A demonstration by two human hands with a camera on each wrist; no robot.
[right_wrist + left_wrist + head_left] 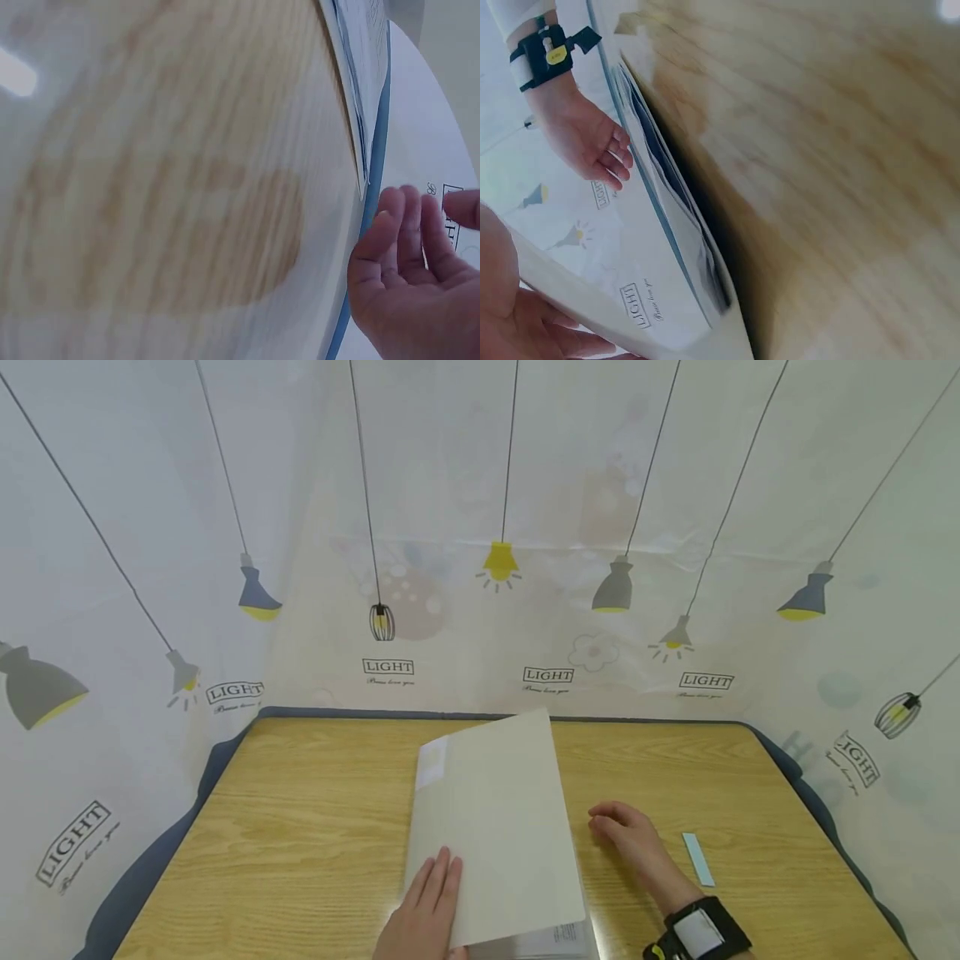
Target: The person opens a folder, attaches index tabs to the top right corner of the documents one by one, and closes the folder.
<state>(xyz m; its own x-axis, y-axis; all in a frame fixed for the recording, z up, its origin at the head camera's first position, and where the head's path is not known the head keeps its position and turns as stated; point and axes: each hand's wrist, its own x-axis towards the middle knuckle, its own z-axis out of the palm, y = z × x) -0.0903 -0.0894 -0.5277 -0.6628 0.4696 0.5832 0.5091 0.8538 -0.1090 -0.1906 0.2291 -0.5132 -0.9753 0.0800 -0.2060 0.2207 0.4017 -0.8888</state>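
Note:
A cream paper folder lies on the table with its cover tilted up over printed sheets. My left hand rests straight fingers on the cover's lower left part; the thumb is mostly hidden near the bottom edge. In the left wrist view the papers show edge-on inside the folder. To the right of the folder, and apart from it, my right hand hovers with loosely bent fingers and nothing in them. The right wrist view shows that hand beside the folder's corner.
A light blue strip lies on the wooden table to the right of my right hand. A pale cloth printed with lamps hangs behind and at both sides. A white label sits at the cover's upper left.

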